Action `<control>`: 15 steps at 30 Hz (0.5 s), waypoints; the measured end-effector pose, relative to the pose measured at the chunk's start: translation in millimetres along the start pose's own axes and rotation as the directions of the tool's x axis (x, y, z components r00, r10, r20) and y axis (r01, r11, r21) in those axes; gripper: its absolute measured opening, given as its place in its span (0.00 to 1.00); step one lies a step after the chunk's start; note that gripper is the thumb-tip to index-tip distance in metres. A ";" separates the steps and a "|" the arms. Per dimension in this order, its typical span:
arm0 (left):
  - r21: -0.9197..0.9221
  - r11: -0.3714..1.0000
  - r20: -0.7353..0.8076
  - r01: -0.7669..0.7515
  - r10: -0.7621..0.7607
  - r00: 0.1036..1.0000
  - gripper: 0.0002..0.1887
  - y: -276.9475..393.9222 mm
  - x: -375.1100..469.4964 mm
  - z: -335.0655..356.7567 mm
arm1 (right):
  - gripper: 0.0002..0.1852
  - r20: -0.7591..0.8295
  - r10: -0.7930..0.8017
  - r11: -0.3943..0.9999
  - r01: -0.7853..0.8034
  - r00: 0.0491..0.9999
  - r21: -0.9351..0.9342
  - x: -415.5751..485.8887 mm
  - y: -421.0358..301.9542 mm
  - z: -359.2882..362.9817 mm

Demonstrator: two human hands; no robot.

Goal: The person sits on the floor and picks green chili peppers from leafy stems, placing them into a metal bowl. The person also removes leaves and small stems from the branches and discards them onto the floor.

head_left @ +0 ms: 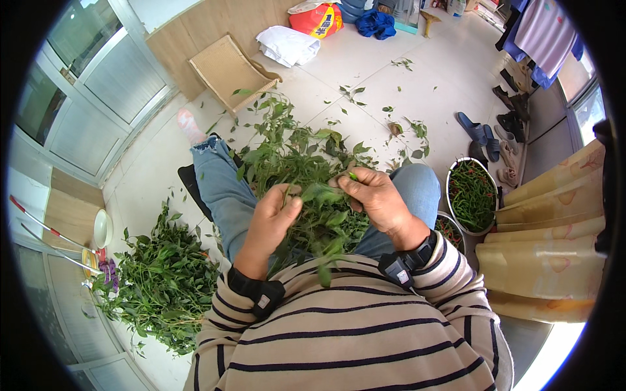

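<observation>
In front of my belly, my left hand (271, 222) pinches the stem of a leafy chili pepper plant (323, 193) between thumb and fingers. My right hand (379, 198) is closed at the other side of the sprig. A bright green tip, apparently a green chili pepper (353, 176), pokes out between its thumb and forefinger. Beneath both hands, a heap of cut pepper plants (281, 141) fills the space between my knees and spills onto the floor ahead. Leaves partly hide what the right fingers hold.
A larger pile of plants (161, 278) lies on the floor at my left. By my right knee stand a white tub of green and red chilies (472, 195) and a second container of chilies (447, 232). A low woven chair (230, 73), slippers (472, 128) and a curtain (547, 244) are around me.
</observation>
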State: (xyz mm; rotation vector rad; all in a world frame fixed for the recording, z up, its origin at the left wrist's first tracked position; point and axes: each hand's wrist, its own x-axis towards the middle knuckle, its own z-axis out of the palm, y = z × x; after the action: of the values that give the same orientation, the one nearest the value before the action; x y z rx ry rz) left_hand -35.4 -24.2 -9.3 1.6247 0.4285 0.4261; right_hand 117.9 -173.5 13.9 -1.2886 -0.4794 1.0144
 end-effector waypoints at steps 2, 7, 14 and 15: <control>-0.010 0.996 -0.051 -0.093 0.093 0.994 0.29 -2.0 1.9 12.2 | 0.09 0.022 -0.156 0.981 0.157 0.988 -0.110 4.0 -0.6 8.0; 0.061 0.995 -0.037 -0.084 0.086 0.996 0.38 -0.9 2.1 16.0 | 0.09 0.146 -0.135 0.987 0.146 0.980 -0.071 11.9 1.7 20.2; -0.035 0.994 0.113 -0.101 0.104 0.988 0.21 0.6 -1.3 15.2 | 0.07 0.225 -0.143 0.941 0.203 0.964 -0.273 11.4 3.4 24.1; -0.019 0.998 0.112 -0.068 0.070 0.991 0.18 0.2 -1.7 14.9 | 0.07 0.204 -0.210 0.909 0.268 0.956 -0.321 10.6 3.6 24.3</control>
State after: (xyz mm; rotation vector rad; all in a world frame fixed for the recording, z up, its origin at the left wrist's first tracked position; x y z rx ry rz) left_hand -29.2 -37.8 -10.5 1.6434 0.2845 0.3863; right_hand 102.8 -151.4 14.4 -1.4176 -0.9559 0.8548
